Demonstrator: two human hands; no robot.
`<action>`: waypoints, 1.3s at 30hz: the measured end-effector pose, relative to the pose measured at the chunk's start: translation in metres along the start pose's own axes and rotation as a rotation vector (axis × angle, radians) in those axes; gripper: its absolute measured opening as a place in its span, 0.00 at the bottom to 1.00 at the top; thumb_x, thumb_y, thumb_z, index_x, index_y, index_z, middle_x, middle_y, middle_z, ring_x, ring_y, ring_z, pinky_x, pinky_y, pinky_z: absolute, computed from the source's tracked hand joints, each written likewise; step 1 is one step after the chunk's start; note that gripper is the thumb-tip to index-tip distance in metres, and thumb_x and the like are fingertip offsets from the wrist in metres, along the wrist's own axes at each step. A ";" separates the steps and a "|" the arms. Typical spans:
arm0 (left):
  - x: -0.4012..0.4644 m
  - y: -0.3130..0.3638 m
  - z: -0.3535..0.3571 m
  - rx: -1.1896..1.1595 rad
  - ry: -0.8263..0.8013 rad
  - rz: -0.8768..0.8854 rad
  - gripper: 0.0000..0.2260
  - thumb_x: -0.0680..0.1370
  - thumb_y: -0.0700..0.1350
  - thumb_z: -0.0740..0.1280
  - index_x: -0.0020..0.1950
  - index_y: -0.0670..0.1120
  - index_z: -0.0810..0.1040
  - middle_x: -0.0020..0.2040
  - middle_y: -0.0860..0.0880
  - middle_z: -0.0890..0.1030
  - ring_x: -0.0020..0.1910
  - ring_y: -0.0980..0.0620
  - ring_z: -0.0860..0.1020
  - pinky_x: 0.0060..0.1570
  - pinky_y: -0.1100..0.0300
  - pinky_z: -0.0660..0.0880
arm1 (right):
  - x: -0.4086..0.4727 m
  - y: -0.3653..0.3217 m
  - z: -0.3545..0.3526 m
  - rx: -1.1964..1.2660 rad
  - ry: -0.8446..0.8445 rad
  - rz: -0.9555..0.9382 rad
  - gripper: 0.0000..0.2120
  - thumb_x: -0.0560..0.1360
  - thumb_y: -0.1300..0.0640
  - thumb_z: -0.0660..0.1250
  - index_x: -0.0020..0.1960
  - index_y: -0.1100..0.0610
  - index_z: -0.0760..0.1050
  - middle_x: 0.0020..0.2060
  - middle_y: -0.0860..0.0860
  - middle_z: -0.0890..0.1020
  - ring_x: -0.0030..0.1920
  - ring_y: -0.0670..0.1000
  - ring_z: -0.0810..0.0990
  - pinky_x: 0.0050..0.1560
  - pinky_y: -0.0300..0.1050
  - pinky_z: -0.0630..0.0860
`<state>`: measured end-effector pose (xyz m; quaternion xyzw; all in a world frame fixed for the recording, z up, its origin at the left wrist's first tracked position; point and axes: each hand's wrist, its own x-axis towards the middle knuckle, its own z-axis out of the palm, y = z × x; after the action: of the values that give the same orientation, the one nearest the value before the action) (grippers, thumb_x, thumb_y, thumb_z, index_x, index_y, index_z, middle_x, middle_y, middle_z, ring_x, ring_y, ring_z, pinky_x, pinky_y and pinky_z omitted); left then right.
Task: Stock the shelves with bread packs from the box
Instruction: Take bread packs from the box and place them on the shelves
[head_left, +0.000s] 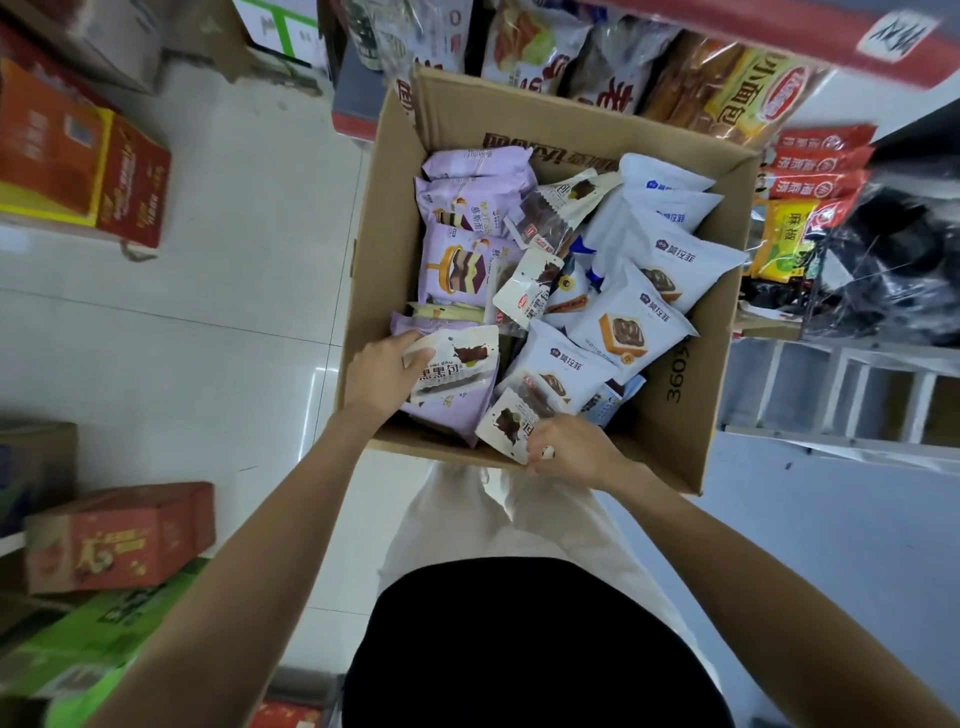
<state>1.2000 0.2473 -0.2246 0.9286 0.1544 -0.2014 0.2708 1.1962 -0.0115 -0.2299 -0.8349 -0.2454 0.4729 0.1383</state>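
While each hand grips a white chocolate-bread pack, left hand (382, 371) and right hand (569, 447) at the box's (670, 431) near edge, lifting both straight up should avoid snagging neighbours.

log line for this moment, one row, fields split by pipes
phase: picking from box | left hand: grips white chocolate-print pack | right hand: grips second white pack | shelved: none yet

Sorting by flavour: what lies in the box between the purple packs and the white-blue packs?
In the head view, a run of clear-and-white chocolate bread packs lies between the purple packs and the white-blue packs, down the middle of the box.
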 end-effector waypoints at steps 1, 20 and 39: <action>-0.001 0.000 0.000 0.006 0.001 0.002 0.14 0.79 0.52 0.63 0.61 0.48 0.77 0.46 0.38 0.82 0.48 0.36 0.78 0.47 0.49 0.74 | -0.002 0.001 0.003 0.016 0.017 0.009 0.04 0.72 0.52 0.69 0.42 0.51 0.82 0.48 0.45 0.81 0.51 0.49 0.78 0.42 0.41 0.67; -0.006 0.036 -0.051 -0.913 0.211 -0.032 0.05 0.74 0.48 0.71 0.47 0.48 0.82 0.45 0.45 0.84 0.47 0.47 0.82 0.49 0.46 0.78 | -0.038 -0.017 -0.106 0.379 0.862 0.184 0.07 0.82 0.57 0.54 0.51 0.60 0.67 0.34 0.63 0.78 0.36 0.64 0.79 0.31 0.60 0.74; 0.006 0.245 -0.355 -0.732 0.836 0.694 0.05 0.79 0.47 0.65 0.44 0.54 0.77 0.37 0.56 0.80 0.38 0.59 0.76 0.41 0.59 0.72 | -0.208 -0.111 -0.415 0.127 1.458 -0.528 0.05 0.73 0.56 0.70 0.43 0.48 0.76 0.33 0.43 0.80 0.34 0.45 0.80 0.40 0.45 0.77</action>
<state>1.4057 0.2515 0.1551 0.7723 -0.0034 0.3411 0.5359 1.4312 -0.0300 0.1847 -0.8394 -0.2555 -0.2313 0.4202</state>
